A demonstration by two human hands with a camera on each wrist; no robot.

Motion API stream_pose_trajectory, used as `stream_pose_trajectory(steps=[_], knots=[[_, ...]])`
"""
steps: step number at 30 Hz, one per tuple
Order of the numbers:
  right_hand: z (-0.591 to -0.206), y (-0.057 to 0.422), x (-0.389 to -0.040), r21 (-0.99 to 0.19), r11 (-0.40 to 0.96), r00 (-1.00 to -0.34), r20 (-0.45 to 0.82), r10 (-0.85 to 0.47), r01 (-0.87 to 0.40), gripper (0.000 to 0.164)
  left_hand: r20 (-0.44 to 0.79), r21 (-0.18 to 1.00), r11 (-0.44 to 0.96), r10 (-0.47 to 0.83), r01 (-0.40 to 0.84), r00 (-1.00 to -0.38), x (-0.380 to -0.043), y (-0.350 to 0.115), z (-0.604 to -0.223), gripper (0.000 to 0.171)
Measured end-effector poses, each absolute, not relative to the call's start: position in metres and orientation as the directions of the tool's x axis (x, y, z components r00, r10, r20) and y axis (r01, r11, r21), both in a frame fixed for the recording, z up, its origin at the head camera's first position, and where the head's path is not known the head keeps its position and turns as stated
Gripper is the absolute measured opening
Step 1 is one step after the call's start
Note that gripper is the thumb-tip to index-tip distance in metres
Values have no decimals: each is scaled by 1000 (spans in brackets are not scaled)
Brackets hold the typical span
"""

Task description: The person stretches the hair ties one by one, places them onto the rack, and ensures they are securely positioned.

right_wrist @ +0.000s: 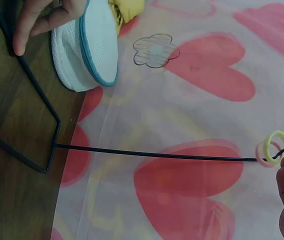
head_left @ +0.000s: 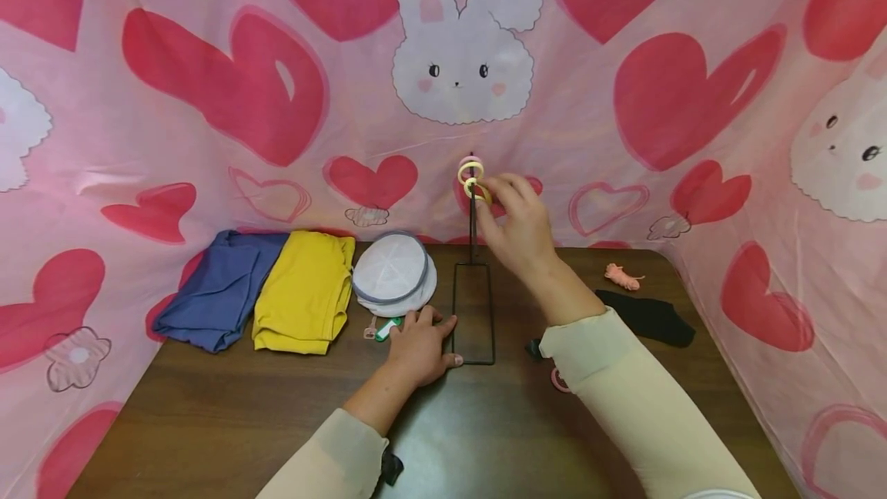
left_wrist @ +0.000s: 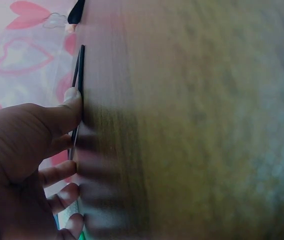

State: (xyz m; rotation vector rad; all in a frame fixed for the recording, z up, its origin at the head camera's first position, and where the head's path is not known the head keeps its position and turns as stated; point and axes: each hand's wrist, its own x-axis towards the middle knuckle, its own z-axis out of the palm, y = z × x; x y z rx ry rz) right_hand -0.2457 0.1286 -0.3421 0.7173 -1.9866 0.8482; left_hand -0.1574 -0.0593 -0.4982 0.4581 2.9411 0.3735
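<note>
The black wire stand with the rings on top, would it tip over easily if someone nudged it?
Probably, yes. The wire stand is a thin upright rod on an open rectangular wire base, so it looks light and top-heavy. The left hand presses on the base, which hints it needs steadying while the right hand handles a yellow ring at the top. The rod may also flex.

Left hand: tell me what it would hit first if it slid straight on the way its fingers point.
The left hand already touches the black wire stand's base with its fingertips; further on, probably only bare table inside the frame.

Yellow and pink rings, black wire stand, pink heart-patterned backdrop
</note>
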Motion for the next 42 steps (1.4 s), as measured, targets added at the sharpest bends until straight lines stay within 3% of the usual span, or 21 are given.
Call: stream_pose_trajectory(steps=[13, 32, 42], knots=[[-342, 126, -263, -344, 617, -526, 840, -135, -707, 33, -88, 264, 921, 317, 285, -944, -157, -58, -499, 74], [-374, 192, -197, -341, 577, -552, 799, -238, -742, 31, -94, 262, 922, 320, 286, -943, -158, -60, -494, 74], [-399, 221, -173, -394, 588, -644, 703, -302, -706, 34, -113, 272, 921, 320, 280, -941, -156, -59, -494, 73]])
